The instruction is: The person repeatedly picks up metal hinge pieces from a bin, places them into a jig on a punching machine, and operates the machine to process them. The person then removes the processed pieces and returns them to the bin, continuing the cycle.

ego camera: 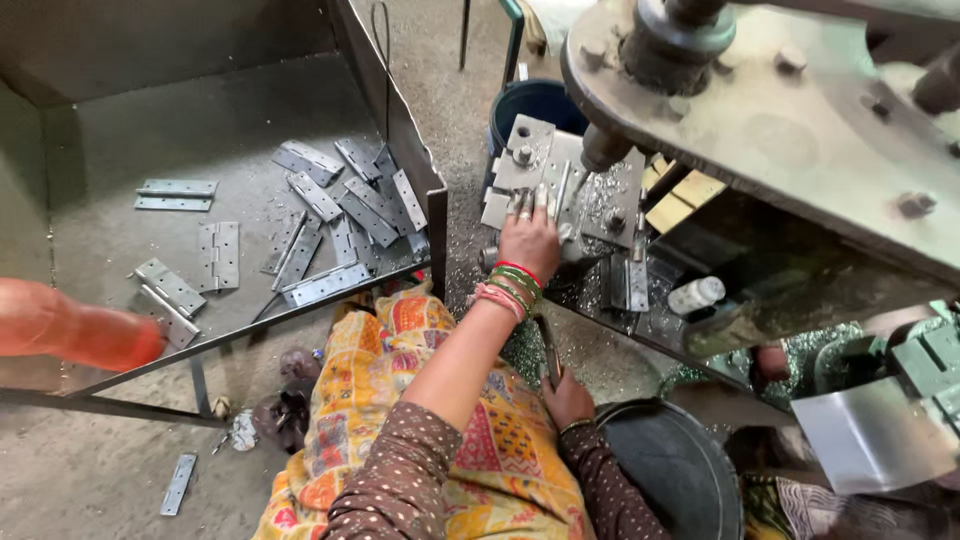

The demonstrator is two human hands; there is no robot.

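Floor: dusty grey concrete, strewn with metal shavings beside the press (760, 120).
Tray: large sheet-metal bin (120, 150) at left, holding scattered steel hinges (340, 200); one hinge (178, 484) lying loose on the floor.
Left hand (530, 240): fingers spread flat, pressing a hinge leaf (520, 165) onto the jig plate under the spindle.
Right hand (567, 395): closed around a thin lever (550, 345) near the lap.
Nearby: dark round tub (680, 470), blue bucket (535, 105), small white bottle (697, 295).

Brown white-dotted sleeves (400, 480) covered both arms; red and green bangles (510, 285) ringed one wrist above a yellow patterned garment (370, 400).
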